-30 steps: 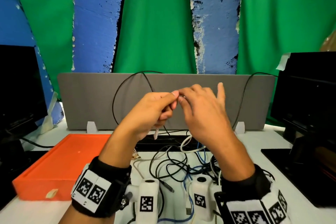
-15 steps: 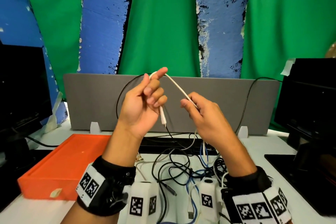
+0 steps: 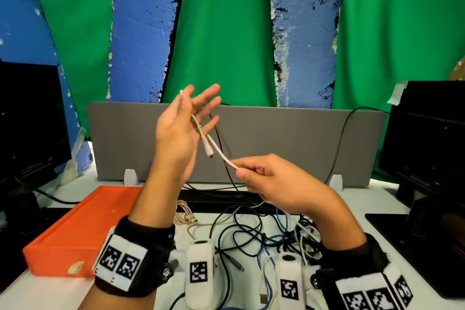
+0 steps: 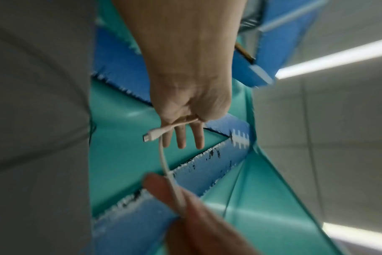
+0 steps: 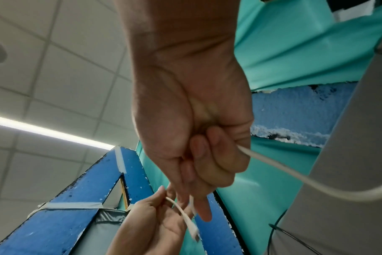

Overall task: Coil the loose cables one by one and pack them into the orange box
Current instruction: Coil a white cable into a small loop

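Left hand (image 3: 181, 131) fingers now spread, white cable (image 3: 216, 151) looped over them.

Light: bright, even; ceiling strip lights (image 4: 336, 57) glare white beyond the fingers.
Shadows: soft, faint below the left hand (image 3: 182, 131).
Blur: wrist views smeared; right hand (image 4: 196, 219) close to the lens, out of focus.
Head view: sharp at the fingers, edges bowed by the wide lens.
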Available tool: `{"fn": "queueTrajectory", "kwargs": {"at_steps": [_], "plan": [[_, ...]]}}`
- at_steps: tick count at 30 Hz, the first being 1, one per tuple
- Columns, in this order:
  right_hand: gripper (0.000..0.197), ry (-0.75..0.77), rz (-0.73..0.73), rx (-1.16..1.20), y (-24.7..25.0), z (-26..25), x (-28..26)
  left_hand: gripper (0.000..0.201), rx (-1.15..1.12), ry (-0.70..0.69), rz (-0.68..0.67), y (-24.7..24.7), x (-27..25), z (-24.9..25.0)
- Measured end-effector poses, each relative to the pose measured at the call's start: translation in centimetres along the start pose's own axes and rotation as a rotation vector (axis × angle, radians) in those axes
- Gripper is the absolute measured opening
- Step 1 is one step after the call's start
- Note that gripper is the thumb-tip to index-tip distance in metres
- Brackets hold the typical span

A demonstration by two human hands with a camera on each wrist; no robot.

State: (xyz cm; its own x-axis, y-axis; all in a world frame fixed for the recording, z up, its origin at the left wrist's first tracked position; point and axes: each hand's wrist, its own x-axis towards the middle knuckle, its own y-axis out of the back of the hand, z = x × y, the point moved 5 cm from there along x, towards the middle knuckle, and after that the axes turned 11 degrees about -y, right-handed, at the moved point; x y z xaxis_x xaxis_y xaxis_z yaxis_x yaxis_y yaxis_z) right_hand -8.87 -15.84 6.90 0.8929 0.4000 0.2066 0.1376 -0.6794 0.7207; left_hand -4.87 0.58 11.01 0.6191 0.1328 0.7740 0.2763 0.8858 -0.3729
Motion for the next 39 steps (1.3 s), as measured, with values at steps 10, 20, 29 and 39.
{"fn": "queueTrajectory", "kwargs": {"at_steps": [10, 20, 29, 39], "plan": [[0.011, 0.203, 0.537, 0.383, 5.4, -1.4, -2.0, 0.037, 0.258, 0.396, -0.759, -3.3, -3.9, -1.4], [0.027, 0.119, 0.539, 0.275, 4.7, 0.2, -0.6, 0.041, -0.337, 0.386, -0.383, -4.8, -3.5, -1.9], [0.03, 0.126, 0.565, 0.387, 5.9, 1.2, -0.6, 0.044, -0.497, 0.527, -0.482, -5.9, -4.5, -1.9], [0.023, 0.045, 0.367, 0.306, 3.9, 2.1, 0.6, 0.046, -0.684, 0.452, -0.354, -4.9, -3.2, -1.2]]}}
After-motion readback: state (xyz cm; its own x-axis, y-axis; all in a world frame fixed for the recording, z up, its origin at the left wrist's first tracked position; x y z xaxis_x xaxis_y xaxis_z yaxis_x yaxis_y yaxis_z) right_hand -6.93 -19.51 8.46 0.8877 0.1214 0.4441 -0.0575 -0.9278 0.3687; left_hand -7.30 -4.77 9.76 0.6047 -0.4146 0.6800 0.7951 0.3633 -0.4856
